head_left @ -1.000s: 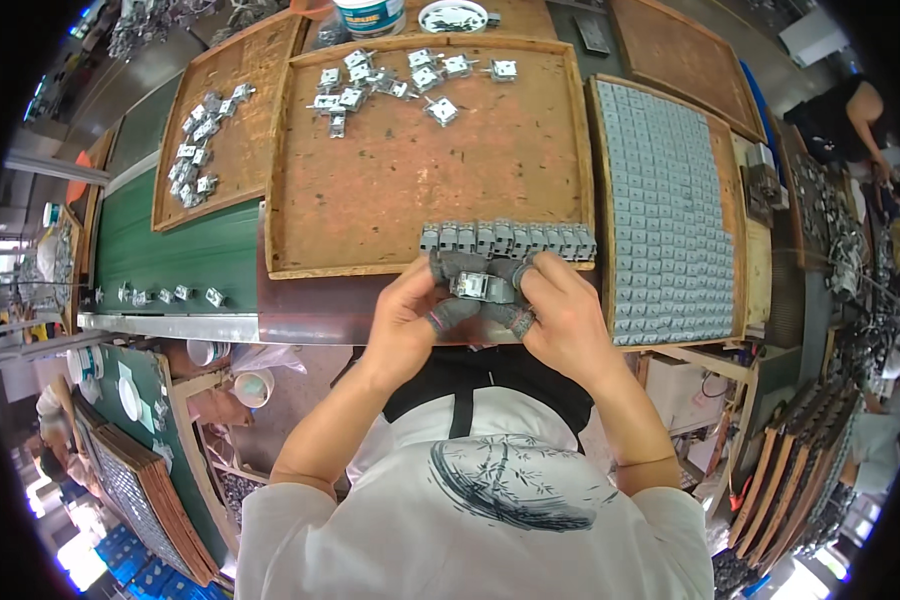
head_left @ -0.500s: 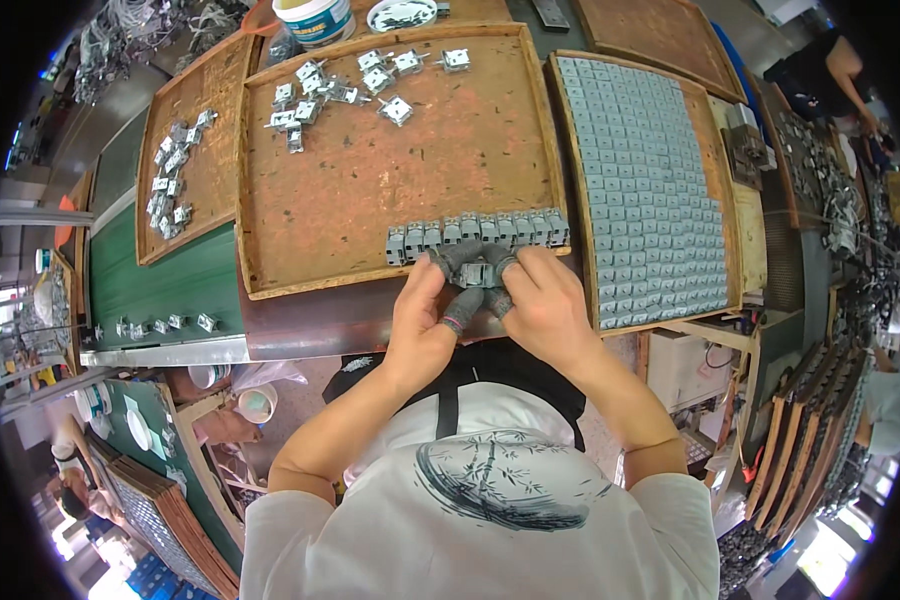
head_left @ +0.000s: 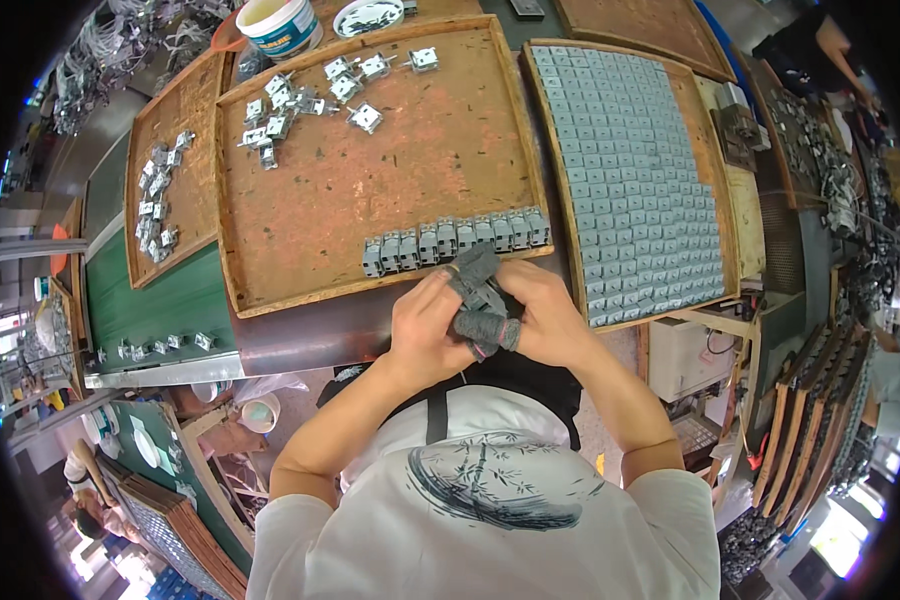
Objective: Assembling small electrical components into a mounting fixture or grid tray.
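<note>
My left hand [head_left: 428, 322] and my right hand [head_left: 548, 312] meet in front of the wooden tray's near edge. Grey fabric covers sit on the thumbs and some fingertips. Both hands are closed around a small grey boxy metal part [head_left: 482, 297], mostly hidden behind the covered fingers. Just beyond them, a row of similar grey metal parts [head_left: 457, 240] stands side by side along the near edge of the tray [head_left: 400, 150]. Loose silvery metal parts [head_left: 280, 100] lie scattered toward that tray's far left.
At right, a second tray [head_left: 715, 150] holds dense rows of grey parts. A smaller tray [head_left: 195, 130] with loose parts is at left, over a green surface [head_left: 160, 310] with several small parts. A white bucket [head_left: 278, 25] and a white bowl [head_left: 368, 17] stand behind.
My hands have drawn closer together and shifted slightly toward my body. The fingertips now overlap and cover most of the part seen between them before. The whole view has turned slightly.
</note>
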{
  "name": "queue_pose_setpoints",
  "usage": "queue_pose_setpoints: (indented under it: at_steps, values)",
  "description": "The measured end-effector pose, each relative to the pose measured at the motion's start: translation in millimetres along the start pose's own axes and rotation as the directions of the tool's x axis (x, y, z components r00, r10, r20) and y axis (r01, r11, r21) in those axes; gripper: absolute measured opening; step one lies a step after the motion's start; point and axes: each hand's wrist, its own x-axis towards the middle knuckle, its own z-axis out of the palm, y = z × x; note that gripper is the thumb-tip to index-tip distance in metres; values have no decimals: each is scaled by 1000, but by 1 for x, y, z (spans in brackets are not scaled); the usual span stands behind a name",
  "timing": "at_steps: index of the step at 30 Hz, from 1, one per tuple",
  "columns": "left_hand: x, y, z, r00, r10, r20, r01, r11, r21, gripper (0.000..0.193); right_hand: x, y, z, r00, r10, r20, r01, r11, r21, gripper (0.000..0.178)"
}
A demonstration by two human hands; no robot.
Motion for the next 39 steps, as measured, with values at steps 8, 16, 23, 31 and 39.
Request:
queue_pose_setpoints:
  at_steps: [8, 16, 23, 31, 39]
  values:
    - [15, -4, 7, 994, -50, 98, 45, 998, 52, 57, -1, 16, -14, 990, -49, -130, 30, 989, -147, 46]
    - [-14, -65, -95, 722, -671, -168, 682, 731, 14, 56, -38, 178, -224, 424, 77, -902, -495, 854, -160, 23]
    - [-73, -134, -152, 530, -837, 133, 847, 515, -134, 55, -35, 239, -292, 364, 537, -761, -918, 345, -195, 60]
    - [-27, -108, -110, 491, -743, 455, 871, 406, -275, 62, -62, 290, -336, 482, 536, -693, -693, 717, 72, 45]
    - [53, -115, -107, 990, -121, 74, 73, 883, 465, 43, -11, 191, -250, 497, 356, -792, 15, 908, 418, 26]
